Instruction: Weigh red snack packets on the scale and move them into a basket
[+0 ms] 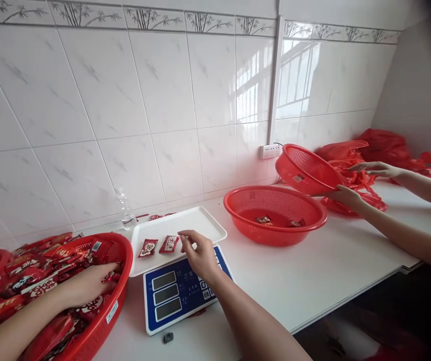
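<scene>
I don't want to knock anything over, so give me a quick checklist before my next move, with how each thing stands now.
1. Two red packets apart on the white tray: ok.
2. Right hand clear of the nearer packet: cannot tell; the fingertips are right beside it.
3. Left hand inside the heaped red basket: ok, among the wrappers.
4. Scale displays readable: not ok; no digits are legible.
5. Bottle upright: ok, behind the tray.
6. Co-worker's hands away from the scale: ok, off to the right.
</scene>
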A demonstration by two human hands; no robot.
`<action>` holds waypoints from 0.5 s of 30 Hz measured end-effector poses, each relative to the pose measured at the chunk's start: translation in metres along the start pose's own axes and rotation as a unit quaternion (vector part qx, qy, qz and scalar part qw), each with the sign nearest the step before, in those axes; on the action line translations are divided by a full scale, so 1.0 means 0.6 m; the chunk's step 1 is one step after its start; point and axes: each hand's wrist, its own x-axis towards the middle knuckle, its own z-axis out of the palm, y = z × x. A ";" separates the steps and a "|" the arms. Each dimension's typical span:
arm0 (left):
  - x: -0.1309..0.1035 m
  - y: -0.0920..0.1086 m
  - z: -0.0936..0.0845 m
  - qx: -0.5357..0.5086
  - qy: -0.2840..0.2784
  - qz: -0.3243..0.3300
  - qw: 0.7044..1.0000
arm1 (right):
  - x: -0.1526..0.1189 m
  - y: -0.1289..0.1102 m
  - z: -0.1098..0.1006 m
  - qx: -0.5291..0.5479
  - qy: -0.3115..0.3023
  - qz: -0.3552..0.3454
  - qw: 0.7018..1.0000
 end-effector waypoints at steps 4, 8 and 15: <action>0.022 -0.016 -0.014 0.010 0.010 -0.012 1.000 | 0.000 0.003 0.002 -0.002 -0.004 -0.004 1.000; 0.027 0.001 -0.051 0.080 0.107 -0.015 0.991 | -0.002 0.003 0.002 -0.007 -0.002 -0.011 1.000; 0.026 0.094 -0.033 0.058 0.122 0.014 0.991 | -0.004 -0.003 -0.001 -0.019 -0.009 -0.004 1.000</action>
